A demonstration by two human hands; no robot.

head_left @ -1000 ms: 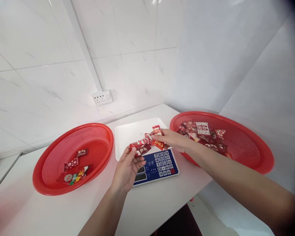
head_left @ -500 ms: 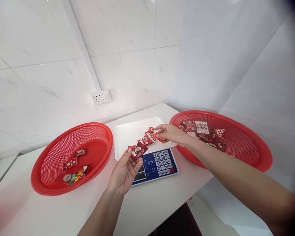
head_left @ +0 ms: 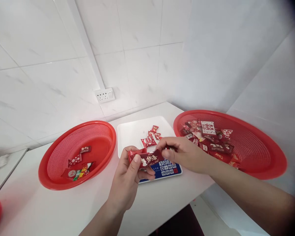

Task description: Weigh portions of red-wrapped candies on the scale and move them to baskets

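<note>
The foremost sweet point(head_left: 151, 158) wears a dark red wrapper with cream lettering; a brighter red wrapper point(head_left: 137, 152) shows behind it; the sweets on the pan point(head_left: 147, 141) are red with white print; the pan point(head_left: 129, 131) is plain white; the panel point(head_left: 157, 171) is blue, its keys point(head_left: 165, 167) white with dark figures, save one red key point(head_left: 175, 170); the left basket point(head_left: 55, 147) and right basket point(head_left: 262, 150) are bright red, patterned with small holes; one sweet point(head_left: 75, 160) is red with white dots, another point(head_left: 83, 171) yellow and red; a white packet point(head_left: 208, 128) bears red motifs; the table point(head_left: 157, 206) is white; the wall tiles point(head_left: 142, 72) are white, grey-veined.
</note>
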